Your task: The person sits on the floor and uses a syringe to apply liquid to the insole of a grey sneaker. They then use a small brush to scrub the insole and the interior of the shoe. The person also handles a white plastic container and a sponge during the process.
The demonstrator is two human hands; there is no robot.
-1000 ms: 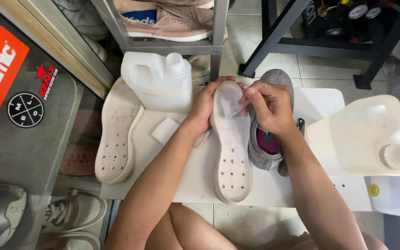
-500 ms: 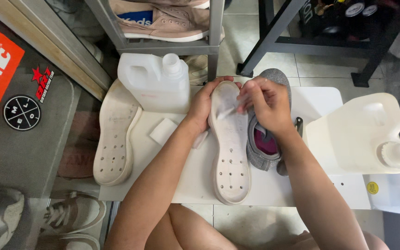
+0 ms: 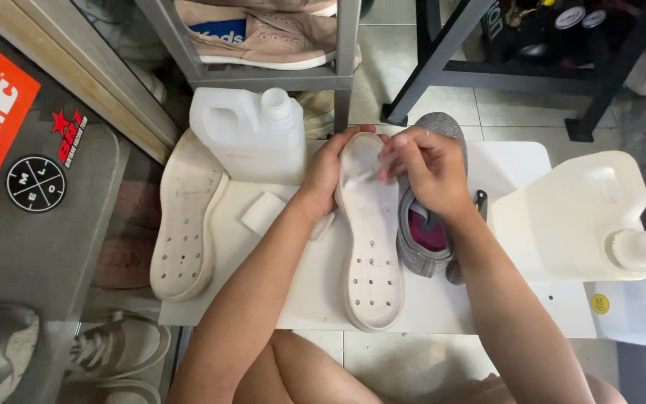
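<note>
Both hands, left hand (image 3: pixel 328 170) and right hand (image 3: pixel 422 166), flank the insole's (image 3: pixel 371 239) heel.

light: bright, even | shadows: soft | focus: sharp, fingers slightly blurred | edges: mildly distorted

Both bare forearms reach forward from the person's lap and angle in towards each other. The left hand (image 3: pixel 326 170) is curled, its fingers wrapped in a loose grip with the knuckles up. The right hand (image 3: pixel 426 166) sits just beside it, wrist bent, fingertips (image 3: pixel 387 169) pinched together and pointing left.
</note>
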